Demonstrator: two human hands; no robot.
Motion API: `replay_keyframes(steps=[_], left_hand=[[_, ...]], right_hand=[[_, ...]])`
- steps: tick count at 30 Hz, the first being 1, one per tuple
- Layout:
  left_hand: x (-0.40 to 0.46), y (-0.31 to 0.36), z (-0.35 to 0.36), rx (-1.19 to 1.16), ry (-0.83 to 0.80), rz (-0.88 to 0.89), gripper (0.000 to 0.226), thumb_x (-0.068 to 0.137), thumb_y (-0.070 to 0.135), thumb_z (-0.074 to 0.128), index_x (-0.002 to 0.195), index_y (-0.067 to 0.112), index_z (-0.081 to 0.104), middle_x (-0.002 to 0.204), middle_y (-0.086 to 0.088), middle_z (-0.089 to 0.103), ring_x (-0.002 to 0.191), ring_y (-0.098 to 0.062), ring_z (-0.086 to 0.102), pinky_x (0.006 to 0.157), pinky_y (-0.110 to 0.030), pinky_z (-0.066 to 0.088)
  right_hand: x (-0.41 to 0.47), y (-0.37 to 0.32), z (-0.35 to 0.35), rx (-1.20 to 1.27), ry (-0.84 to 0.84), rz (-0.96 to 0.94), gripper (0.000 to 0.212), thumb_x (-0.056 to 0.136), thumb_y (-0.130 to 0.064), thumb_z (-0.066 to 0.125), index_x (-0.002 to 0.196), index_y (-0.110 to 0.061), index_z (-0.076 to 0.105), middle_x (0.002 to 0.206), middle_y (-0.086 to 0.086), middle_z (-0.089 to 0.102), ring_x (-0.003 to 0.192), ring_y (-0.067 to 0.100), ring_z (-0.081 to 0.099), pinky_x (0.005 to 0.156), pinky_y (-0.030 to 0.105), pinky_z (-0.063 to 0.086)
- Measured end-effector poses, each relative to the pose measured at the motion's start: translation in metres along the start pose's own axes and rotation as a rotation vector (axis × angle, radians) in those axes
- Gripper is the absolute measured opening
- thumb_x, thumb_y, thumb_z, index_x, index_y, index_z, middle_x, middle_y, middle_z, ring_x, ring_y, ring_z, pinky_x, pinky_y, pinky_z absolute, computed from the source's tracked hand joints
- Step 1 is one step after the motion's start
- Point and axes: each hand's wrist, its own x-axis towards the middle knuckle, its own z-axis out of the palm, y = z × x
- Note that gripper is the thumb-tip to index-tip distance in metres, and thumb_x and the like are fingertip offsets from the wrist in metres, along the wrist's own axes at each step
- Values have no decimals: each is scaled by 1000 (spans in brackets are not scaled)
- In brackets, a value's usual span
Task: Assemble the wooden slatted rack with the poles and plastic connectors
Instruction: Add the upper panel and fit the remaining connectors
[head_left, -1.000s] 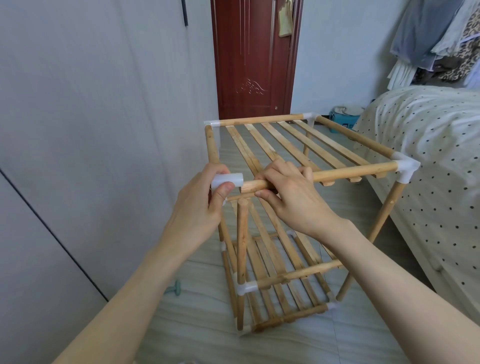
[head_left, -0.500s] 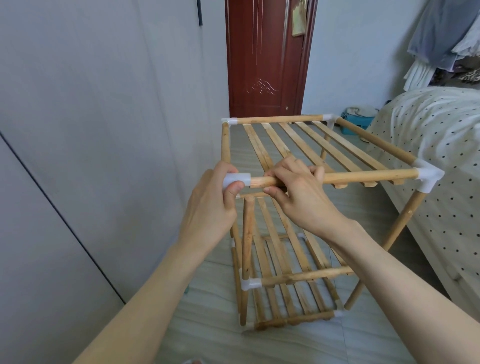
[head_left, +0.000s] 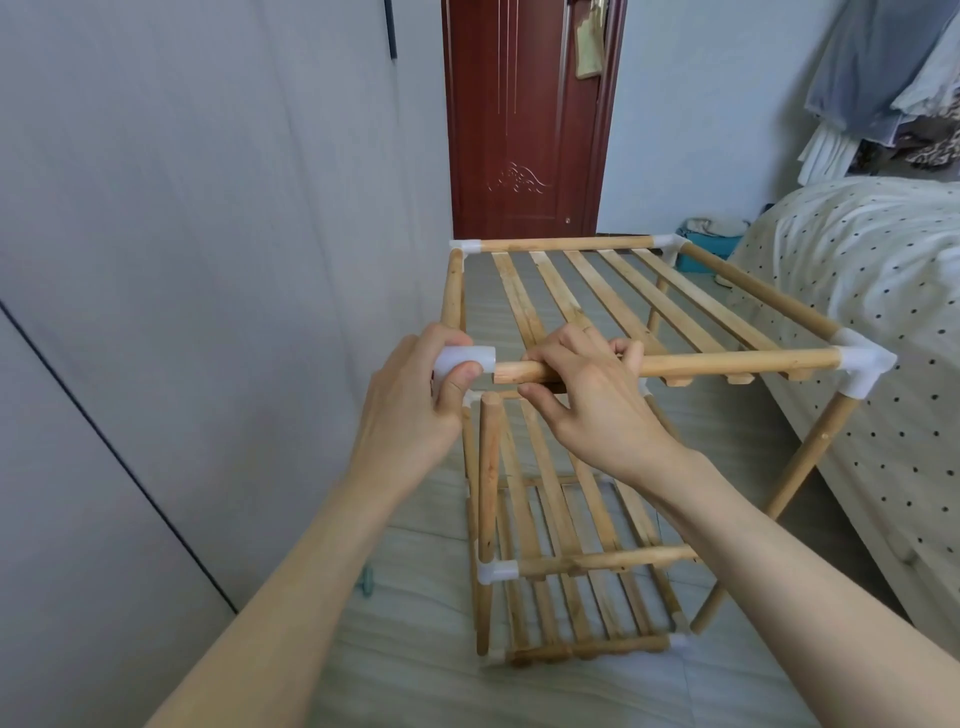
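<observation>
the left hand (head_left: 410, 410) pinched a white plastic connector (head_left: 464, 361) just left of the front rail (head_left: 675, 364)'s bare end. the right hand (head_left: 582, 395) gripped that rail, running left to right; the upright pole (head_left: 488, 478) waited directly below.

The floor (head_left: 415, 649), pale grey wood-look planks, fills the lower middle of the frame. The rack (head_left: 571, 519) stands on it at centre, its pole feet touching the planks. A small teal object (head_left: 367, 581) lies at lower left, near the wall. A teal box (head_left: 709, 248) sits at upper right, beside the bed.
</observation>
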Motion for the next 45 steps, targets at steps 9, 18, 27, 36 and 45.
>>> replay_keyframes(steps=[9, 18, 27, 36, 45], left_hand=[[-8, 6, -3, -87, -140, 30, 11, 84, 46, 50, 94, 47, 47, 91, 16, 55, 83, -4, 47, 67, -5, 30], [-6, 9, 4, -275, -28, -196, 65, 73, 58, 49, 132, 31, 39, 108, 13, 47, 95, 2, 49, 72, -4, 37], [22, 45, 24, -757, 288, -564, 26, 99, 41, 26, 84, 37, 47, 99, 14, 53, 99, -13, 51, 80, -28, 38], [29, 51, 34, -825, 534, -751, 20, 99, 32, 30, 95, 23, 48, 104, 0, 58, 103, -21, 54, 75, -28, 36], [41, 46, 34, -776, 704, -665, 20, 98, 22, 35, 81, 24, 46, 79, 3, 58, 64, 3, 52, 52, -5, 37]], right_hand=[[-13, 17, -7, 11, 6, -28, 22, 77, -40, 56, 90, -23, 64, 89, -13, 46, 84, 1, 32, 71, 28, 12], [-25, 20, -6, -35, -4, -41, 43, 81, -46, 42, 112, -23, 63, 101, -7, 58, 97, 14, 52, 98, 30, 19], [14, 3, -25, 289, -141, 191, 33, 97, -28, 45, 93, -5, 69, 89, 8, 66, 82, 21, 59, 76, 32, 47], [145, -10, 22, 1070, -641, 975, 36, 96, -32, 51, 111, -1, 44, 90, 17, 57, 81, 27, 61, 77, 38, 54], [175, -5, 98, 1667, -424, 1251, 36, 98, -37, 45, 69, -18, 36, 34, -3, 30, 23, 6, 26, 27, 9, 22]])
